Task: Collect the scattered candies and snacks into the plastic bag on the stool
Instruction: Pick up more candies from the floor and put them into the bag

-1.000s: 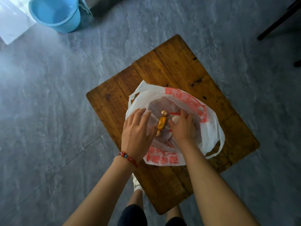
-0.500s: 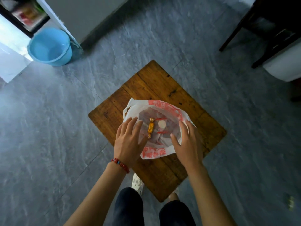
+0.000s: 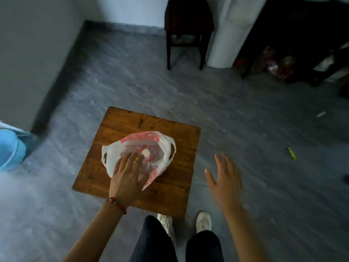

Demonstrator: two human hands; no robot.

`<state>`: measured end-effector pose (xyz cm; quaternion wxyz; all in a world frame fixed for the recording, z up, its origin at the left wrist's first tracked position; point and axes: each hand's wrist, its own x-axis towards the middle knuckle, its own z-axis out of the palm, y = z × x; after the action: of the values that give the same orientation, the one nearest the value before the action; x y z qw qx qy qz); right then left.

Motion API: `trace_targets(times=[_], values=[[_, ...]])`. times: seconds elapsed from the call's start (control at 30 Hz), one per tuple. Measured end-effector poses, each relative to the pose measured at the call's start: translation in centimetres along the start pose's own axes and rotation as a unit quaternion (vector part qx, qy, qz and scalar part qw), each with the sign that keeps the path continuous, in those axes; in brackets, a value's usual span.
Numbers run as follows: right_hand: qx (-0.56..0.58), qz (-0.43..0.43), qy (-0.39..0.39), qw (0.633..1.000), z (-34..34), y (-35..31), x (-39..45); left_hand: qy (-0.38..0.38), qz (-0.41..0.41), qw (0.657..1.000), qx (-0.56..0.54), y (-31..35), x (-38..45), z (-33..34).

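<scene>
Wooden stool (image 3: 143, 120) sits on a grey floor (image 3: 236, 129), with just the white-and-red plastic bag (image 3: 162, 144) lying open on top. Off to the right on the floor: 1 yellow-green candy (image 3: 292, 153) and 1 pale wrapper (image 3: 321, 114), well apart.

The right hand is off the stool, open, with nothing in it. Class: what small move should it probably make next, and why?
Probably reach the right hand out to the yellow-green candy on the floor. That hand is open and already out on that side, while the left hand rests on the plastic bag on the stool.
</scene>
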<state>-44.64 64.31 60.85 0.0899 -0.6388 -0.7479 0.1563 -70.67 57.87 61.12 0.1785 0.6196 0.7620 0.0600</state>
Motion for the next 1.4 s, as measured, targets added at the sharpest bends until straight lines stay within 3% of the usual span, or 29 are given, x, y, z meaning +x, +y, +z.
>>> trace_targets(times=[0.17,0.4,0.67,0.87,1.13,1.4], values=[[0.005,0.116,0.059,0.991,-3.2,6.8,-5.5,-0.032,0.066,0.997,0.010,6.2,-0.5,0.4],[0.034,0.234,0.133,0.963,-8.0,18.0,-13.5,-0.030,0.185,0.981,0.056,19.6,-1.6,3.1],[0.059,0.335,0.158,0.927,-13.7,31.9,-24.0,-0.055,0.315,0.945,0.069,37.3,-6.2,9.0],[0.080,0.412,0.181,0.890,-16.2,38.4,-29.0,-0.084,0.374,0.920,0.081,46.2,-7.0,12.1],[0.080,0.458,0.187,0.865,-18.0,45.5,-26.2,-0.105,0.409,0.901,0.097,55.0,-0.8,15.6],[0.080,0.451,0.184,0.870,-21.5,55.3,-13.8,-0.110,0.411,0.901,0.085,64.8,10.8,17.1]])
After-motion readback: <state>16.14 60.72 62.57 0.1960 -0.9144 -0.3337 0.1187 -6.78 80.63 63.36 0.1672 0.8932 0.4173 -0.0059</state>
